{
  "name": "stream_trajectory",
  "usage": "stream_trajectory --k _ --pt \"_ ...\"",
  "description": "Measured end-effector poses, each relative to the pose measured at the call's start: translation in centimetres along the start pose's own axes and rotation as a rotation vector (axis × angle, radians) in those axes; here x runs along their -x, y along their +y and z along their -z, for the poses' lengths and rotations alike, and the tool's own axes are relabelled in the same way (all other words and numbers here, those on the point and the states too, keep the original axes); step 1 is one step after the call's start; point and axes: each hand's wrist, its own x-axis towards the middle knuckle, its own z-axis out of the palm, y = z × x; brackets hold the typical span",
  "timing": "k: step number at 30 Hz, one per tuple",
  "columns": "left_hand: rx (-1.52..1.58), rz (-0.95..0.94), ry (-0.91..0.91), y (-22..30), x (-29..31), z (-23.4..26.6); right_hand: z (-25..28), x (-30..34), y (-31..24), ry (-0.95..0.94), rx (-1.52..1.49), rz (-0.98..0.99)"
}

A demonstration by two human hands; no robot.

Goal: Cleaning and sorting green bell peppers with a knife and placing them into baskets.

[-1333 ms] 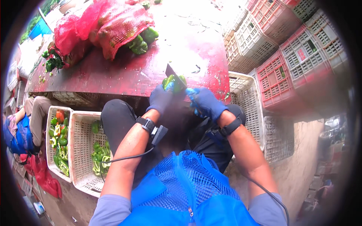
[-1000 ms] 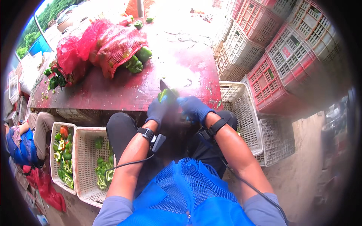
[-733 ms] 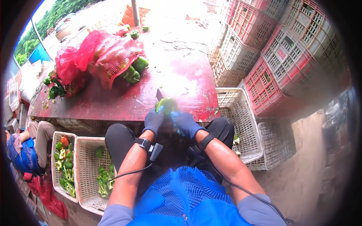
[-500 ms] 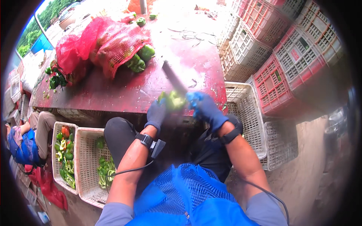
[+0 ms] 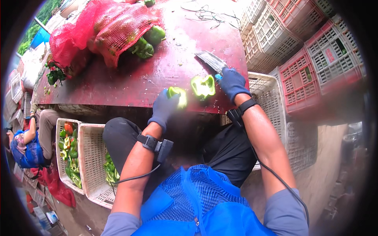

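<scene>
My left hand [image 5: 163, 108], in a dark blue glove, grips one half of a cut green pepper [image 5: 178, 95] at the near edge of the red table [image 5: 130, 78]. The other pepper half [image 5: 203, 86] lies cut side up just to its right. My right hand [image 5: 232, 82], also gloved, holds a cleaver [image 5: 210, 61] by its handle, the blade lifted and pointing away over the tabletop beside that half.
Red mesh sacks [image 5: 100, 31] with green peppers [image 5: 147, 41] spilling out lie at the table's far left. White baskets [image 5: 88, 157] with pepper pieces stand by my left knee. Red and white crates [image 5: 303, 51] stack to the right. Another person [image 5: 25, 141] crouches at the left.
The pepper held between both hands has been split into two halves. My hands moved apart, the left taking one half, the right drawing the cleaver away to the right.
</scene>
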Motion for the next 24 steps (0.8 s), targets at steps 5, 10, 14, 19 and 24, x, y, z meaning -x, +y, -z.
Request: stream_trajectory --k 5,10,14,19,24 --pt "0.65 0.108 -0.132 0.5 0.7 0.5 -0.4 0.0 1.2 0.092 0.141 -0.041" --pt "0.758 0.126 -0.095 2.7 2.0 3.4 2.7 3.5 -3.2 0.311 -0.214 0.187" --pt "0.826 0.081 -0.104 4.0 2.9 3.7 1.3 8.2 -7.2 0.06 -0.411 0.38" --pt "0.868 -0.004 -0.107 3.7 3.5 2.7 -1.3 9.0 -9.1 -0.033 -0.463 0.37" --pt "0.651 -0.022 -0.105 2.8 3.1 2.0 -1.0 9.2 -8.0 -0.156 -0.572 0.342"
